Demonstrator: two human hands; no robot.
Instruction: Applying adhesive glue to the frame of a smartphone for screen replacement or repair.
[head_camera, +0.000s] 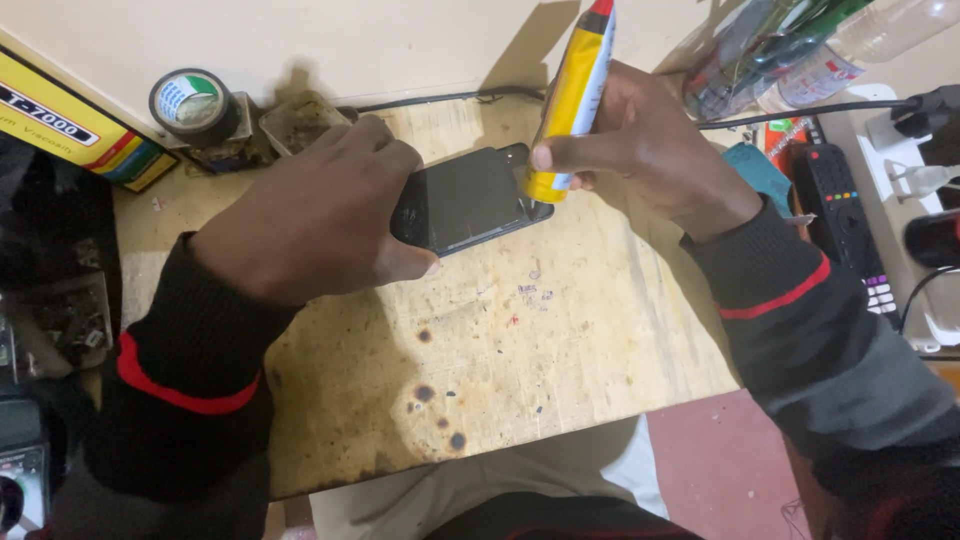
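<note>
My left hand (315, 215) lies curled over the left end of the phone (470, 200), fingers wrapped on its far edge, thumb on the near edge, pinning it to the wooden bench (520, 340). My right hand (640, 150) grips the yellow glue tube (572, 100) upright, its tip touching the phone's right edge. Phone sits between both hands. Tape roll (190, 100) at back left; remote (845, 215) at right.
</note>
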